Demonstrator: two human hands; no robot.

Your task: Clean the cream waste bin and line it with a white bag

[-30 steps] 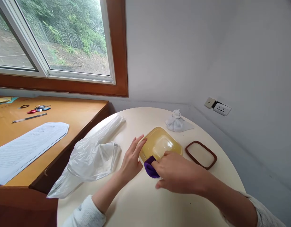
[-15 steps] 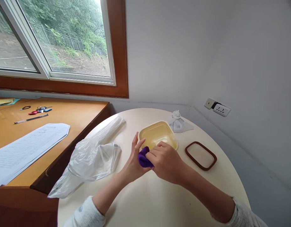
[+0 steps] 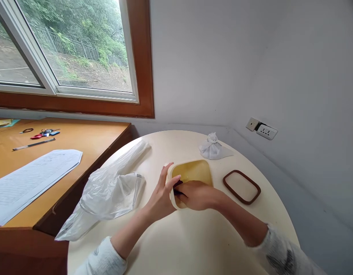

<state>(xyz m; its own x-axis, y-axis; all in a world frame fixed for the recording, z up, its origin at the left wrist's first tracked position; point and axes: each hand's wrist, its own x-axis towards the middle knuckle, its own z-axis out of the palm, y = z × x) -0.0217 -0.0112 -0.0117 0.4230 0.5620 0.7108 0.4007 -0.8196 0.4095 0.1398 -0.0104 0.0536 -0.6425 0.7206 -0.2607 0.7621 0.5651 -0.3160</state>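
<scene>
A yellow plastic container [image 3: 196, 172] with rounded corners stands on the round table, tilted a little. My left hand [image 3: 161, 196] is closed on its left side, with the thumb over the rim. My right hand [image 3: 197, 194] reaches into the container, fingers bent around a purple cloth [image 3: 177, 188] pressed near the left inner wall. Most of the cloth is hidden by the fingers and looks dark in the shade. To the right lies a brown rounded-rectangular frame [image 3: 241, 187]; I cannot tell whether its middle is clear or hollow.
A crumpled clear plastic bag [image 3: 113, 193] covers the left of the round table [image 3: 176, 240]. At the back right sits a knotted white bag [image 3: 212, 148]. The wooden desk on the left holds papers [image 3: 35, 179], a pen [image 3: 34, 144] and keys [image 3: 47, 132]. Wall sockets [image 3: 267, 131] are beyond.
The purple cloth has gone from between my hands, in front of the container, to inside it with my right hand. My left hand has taken hold of the container, which is now nearer and tilted.
</scene>
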